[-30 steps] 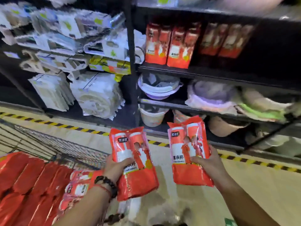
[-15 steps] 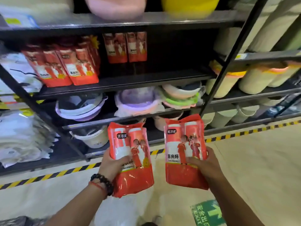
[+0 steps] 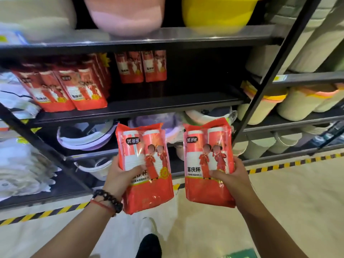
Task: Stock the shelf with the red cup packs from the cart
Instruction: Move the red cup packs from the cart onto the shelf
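Observation:
My left hand grips a red cup pack upright by its left edge. My right hand holds a second red cup pack by its right edge. Both packs hang side by side in front of the dark shelf. On that shelf, a row of the same red packs stands at the left and two more packs stand at the back centre. The shelf's right half is bare. The cart is out of view.
Pink and yellow basins sit on the board above. Purple and white basins fill the lower shelves. A black slanted upright separates cream buckets at the right. Yellow-black tape marks the floor. My shoe is below.
The view swung right from the cart to the shelf and moved closer. Both hands kept their packs and raised them toward the shelf with red packs.

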